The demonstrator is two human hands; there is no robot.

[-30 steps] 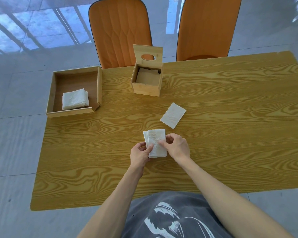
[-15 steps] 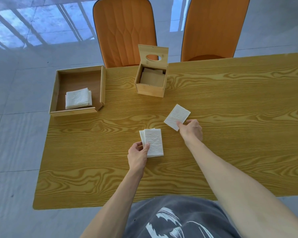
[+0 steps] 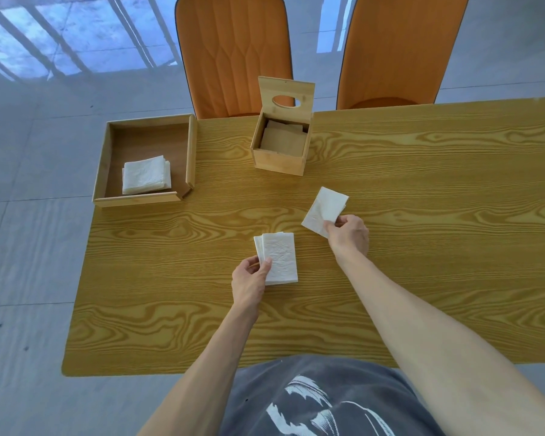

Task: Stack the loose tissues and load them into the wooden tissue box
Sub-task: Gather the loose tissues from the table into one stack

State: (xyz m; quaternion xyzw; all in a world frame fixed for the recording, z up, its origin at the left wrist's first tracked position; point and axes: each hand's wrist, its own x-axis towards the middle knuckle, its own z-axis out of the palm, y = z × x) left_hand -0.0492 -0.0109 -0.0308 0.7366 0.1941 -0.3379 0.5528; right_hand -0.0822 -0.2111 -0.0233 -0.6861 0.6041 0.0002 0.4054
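Observation:
A small stack of white tissues (image 3: 279, 257) lies on the wooden table (image 3: 422, 247) in front of me. My left hand (image 3: 251, 280) pinches the stack's lower left corner. To the right, my right hand (image 3: 348, 235) grips the near corner of a single loose tissue (image 3: 324, 209), which sits at an angle. The wooden tissue box (image 3: 280, 152) stands farther back with its lid hinged upright; brownish sheets show inside. The lid has an oval slot.
A wooden tray (image 3: 107, 171) at the table's left far corner holds another stack of white tissues (image 3: 145, 178). Two orange chairs (image 3: 233, 51) stand behind the far edge. The table's near edge runs just above my lap.
My right hand left the stack, reached right to the loose tissue and took hold of its corner. My left hand stayed on the stack.

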